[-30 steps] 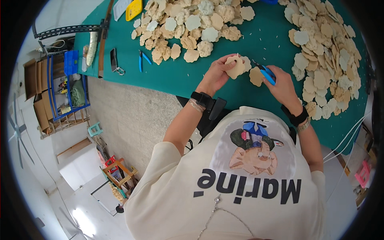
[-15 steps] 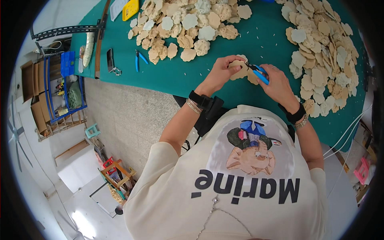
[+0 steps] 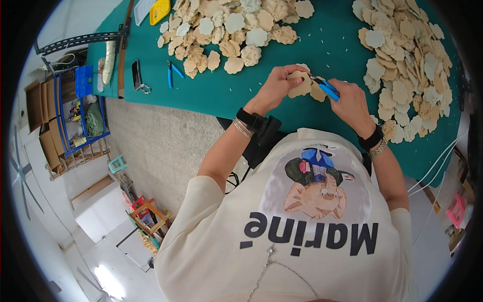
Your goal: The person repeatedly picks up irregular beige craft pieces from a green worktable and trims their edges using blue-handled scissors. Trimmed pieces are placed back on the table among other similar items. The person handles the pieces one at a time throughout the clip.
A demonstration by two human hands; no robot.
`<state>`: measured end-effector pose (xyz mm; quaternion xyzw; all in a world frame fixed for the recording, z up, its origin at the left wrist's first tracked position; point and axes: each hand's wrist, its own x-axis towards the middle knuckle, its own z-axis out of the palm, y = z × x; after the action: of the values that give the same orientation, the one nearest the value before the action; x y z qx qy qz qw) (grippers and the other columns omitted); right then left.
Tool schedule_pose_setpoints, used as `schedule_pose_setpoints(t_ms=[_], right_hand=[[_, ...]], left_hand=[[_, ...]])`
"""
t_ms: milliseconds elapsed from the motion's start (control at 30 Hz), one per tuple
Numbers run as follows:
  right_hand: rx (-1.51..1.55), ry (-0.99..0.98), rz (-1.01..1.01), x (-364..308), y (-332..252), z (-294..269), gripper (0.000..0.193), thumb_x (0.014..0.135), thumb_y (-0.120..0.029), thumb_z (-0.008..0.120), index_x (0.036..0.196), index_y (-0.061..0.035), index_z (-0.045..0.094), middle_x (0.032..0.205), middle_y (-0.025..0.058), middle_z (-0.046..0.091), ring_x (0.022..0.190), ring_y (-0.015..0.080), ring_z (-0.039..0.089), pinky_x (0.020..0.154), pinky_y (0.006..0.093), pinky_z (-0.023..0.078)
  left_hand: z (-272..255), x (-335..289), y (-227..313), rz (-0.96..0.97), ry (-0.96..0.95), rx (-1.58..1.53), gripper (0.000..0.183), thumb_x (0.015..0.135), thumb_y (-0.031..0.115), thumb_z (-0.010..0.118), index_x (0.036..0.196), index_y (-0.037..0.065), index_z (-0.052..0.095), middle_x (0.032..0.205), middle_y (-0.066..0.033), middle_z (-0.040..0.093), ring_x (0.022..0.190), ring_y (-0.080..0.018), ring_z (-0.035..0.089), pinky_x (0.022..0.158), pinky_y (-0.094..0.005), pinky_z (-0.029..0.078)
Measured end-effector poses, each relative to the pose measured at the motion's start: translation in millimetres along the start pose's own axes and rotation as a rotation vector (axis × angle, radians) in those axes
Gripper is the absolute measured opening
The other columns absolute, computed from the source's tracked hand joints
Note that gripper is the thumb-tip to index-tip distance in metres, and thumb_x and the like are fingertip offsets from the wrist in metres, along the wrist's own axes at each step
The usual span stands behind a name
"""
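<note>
My left hand pinches a flat beige scalloped piece between thumb and fingers, above the near edge of the green table. In my right hand is a pair of blue-handled nippers, gripped by the handles. Their dark jaws reach the right side of the beige piece. A second scalloped shape hangs beside it, just under the jaws; whether the two are joined I cannot tell.
A heap of beige and pale-green scalloped pieces lies at the far middle, another heap on the right. Farther left are spare blue-handled pliers, a phone and a yellow tray. Small white bits dot the green tabletop.
The nippers' blue handles have come closer together in my right hand. The beige piece has tilted and shows more of its flat face. My left hand keeps its pinch.
</note>
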<state>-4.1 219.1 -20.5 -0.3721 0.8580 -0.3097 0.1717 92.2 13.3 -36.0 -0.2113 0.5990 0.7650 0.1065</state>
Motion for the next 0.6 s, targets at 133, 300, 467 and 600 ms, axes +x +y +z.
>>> schedule_pose_setpoints(t_ms=[133,300,467,600], right_hand=[[0.171,-0.031,0.185,-1.5,6.3,-0.8,0.022,0.085,-0.017,0.067,0.104,-0.0058,0.07,0.074,0.0169,0.066,0.068,0.037,0.064,0.062,0.042,0.049],[0.183,0.054,0.344,0.7,29.8,-6.7,0.028,0.086,-0.025,0.071,0.106,-0.0055,0.069,0.074,0.0173,0.066,0.064,0.0353,0.062,0.06,0.0389,0.048],[0.152,0.147,0.315,-6.9,43.5,-1.1,0.029,0.086,-0.023,0.07,0.108,-0.0053,0.068,0.076,0.0192,0.065,0.066,0.0364,0.063,0.061,0.041,0.048],[0.159,0.194,0.276,-9.6,41.3,4.1,0.025,0.087,-0.019,0.07,0.104,-0.0016,0.065,0.072,0.0183,0.061,0.06,0.0331,0.058,0.058,0.0376,0.046]], left_hand=[[-1.6,7.1,0.3,0.007,-0.044,0.068,0.023,0.094,0.001,0.057,0.116,0.0,0.066,0.111,-0.0055,0.066,0.099,-0.0134,0.061,0.087,-0.0288,0.049],[-14.5,35.8,10.7,0.32,0.079,0.798,0.03,0.084,0.002,0.066,0.113,0.006,0.068,0.111,-0.0085,0.065,0.106,-0.0203,0.058,0.089,-0.0356,0.047],[-35.9,76.3,13.9,0.725,0.331,1.834,0.06,0.066,-0.004,0.07,0.124,0.011,0.061,0.126,-0.0121,0.056,0.116,-0.0293,0.051,0.091,-0.0422,0.044],[-43.2,94.9,11.1,0.662,0.224,1.96,0.058,0.071,-0.001,0.066,0.127,0.012,0.059,0.129,-0.012,0.054,0.118,-0.0286,0.05,0.094,-0.0402,0.042]])
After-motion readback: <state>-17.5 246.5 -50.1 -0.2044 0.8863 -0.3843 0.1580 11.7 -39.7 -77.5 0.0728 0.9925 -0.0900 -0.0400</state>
